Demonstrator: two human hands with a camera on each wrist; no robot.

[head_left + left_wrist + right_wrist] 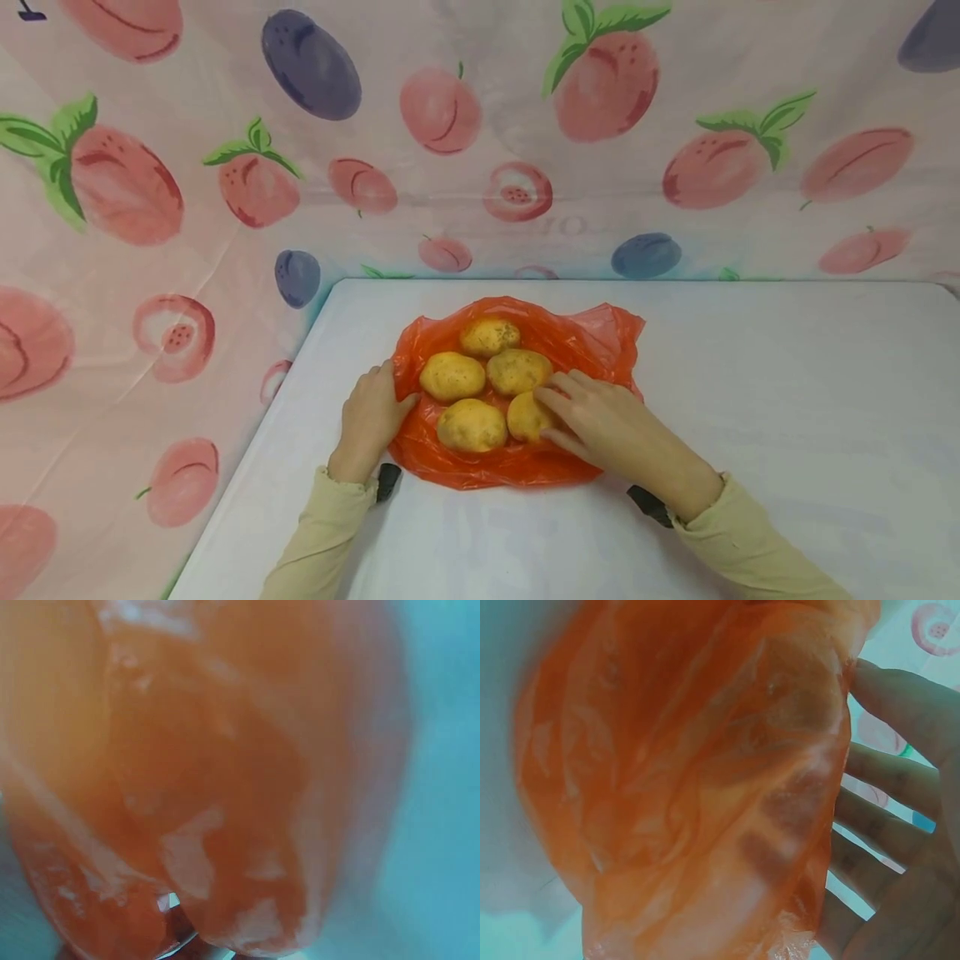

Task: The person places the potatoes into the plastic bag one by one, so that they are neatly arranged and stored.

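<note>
A thin red plastic bag [517, 471] lies spread open on the table, its rim standing up around several yellow potatoes [453, 377]. At the bag's left side my left hand [370, 414] holds the rim, with the thumb over its inner side. My right hand [611, 421] reaches over the right rim and grips the lower right potato [525, 418] between thumb and fingers. In the right wrist view, some fingertips show only as shadows through the bag [667, 825]. Bag film [225, 750] fills most of the left wrist view and hides the left fingers.
The white table [787, 400] extends to the right of the bag and in front of it. A cloth [480, 192] printed with peaches and plums hangs behind the table and along its left side. Dark wrist straps [649, 506] show under both wrists.
</note>
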